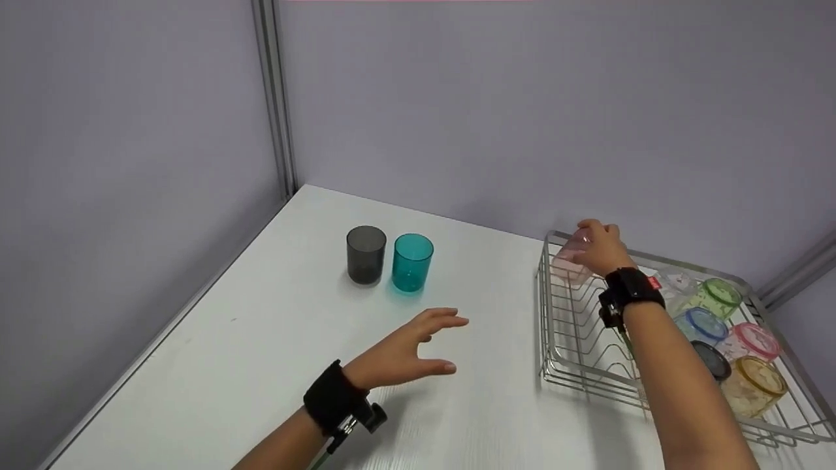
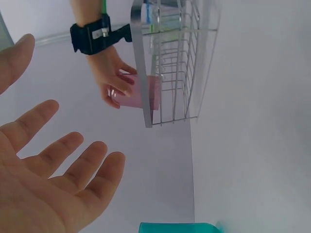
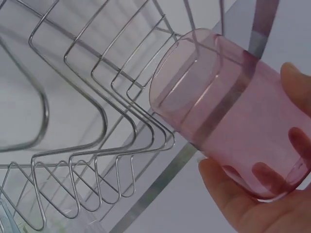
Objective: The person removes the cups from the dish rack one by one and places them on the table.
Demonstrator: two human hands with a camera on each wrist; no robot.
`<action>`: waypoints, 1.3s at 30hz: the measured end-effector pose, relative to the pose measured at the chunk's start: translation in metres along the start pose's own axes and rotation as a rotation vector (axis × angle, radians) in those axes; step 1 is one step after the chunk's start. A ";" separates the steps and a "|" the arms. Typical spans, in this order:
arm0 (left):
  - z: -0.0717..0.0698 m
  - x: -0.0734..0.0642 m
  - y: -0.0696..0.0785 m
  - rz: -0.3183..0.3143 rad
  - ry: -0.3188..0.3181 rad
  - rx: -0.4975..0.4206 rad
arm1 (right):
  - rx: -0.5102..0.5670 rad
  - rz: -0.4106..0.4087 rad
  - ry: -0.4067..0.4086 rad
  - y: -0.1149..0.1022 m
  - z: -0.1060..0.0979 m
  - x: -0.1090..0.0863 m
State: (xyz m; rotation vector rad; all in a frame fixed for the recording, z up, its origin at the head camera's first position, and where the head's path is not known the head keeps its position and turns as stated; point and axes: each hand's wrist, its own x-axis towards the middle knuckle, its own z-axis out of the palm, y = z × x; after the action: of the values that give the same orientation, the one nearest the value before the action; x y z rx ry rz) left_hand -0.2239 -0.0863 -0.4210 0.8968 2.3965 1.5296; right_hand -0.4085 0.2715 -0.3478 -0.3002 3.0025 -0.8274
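Observation:
My right hand [image 1: 602,253] grips a clear pink cup [image 1: 567,264] at the far left corner of a wire dish rack [image 2: 141,53]. The cup leans at a slant, its lower end inside the rack's rim. From the right wrist, the fingers and thumb curl round one end of the pink cup [image 3: 233,116], while its other end overlaps the wires. My left hand [image 1: 401,352] hovers above the white table with fingers spread and nothing in it. Beyond it stand a teal cup [image 1: 411,264] and a dark grey cup [image 1: 366,256], both upright side by side.
In the rack's right part lie several tinted cups, among them a green one [image 1: 718,297], a blue one [image 1: 702,324], a pink one [image 1: 754,341] and a yellow one [image 1: 757,385]. Grey walls rise behind and left of the table [image 1: 261,326].

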 end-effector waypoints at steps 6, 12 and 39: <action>-0.002 0.000 0.000 0.011 0.004 -0.011 | -0.004 -0.014 0.036 -0.023 -0.010 -0.008; -0.009 0.002 0.000 0.050 0.015 -0.010 | 0.016 -0.061 0.067 -0.050 -0.014 -0.021; -0.022 0.015 0.012 0.178 0.189 -0.103 | 0.425 -0.489 0.216 -0.117 0.029 -0.145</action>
State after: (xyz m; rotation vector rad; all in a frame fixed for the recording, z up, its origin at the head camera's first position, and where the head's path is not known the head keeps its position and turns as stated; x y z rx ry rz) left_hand -0.2405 -0.0917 -0.3977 1.0087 2.3910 1.8626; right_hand -0.2429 0.1854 -0.3193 -1.0061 2.8560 -1.5922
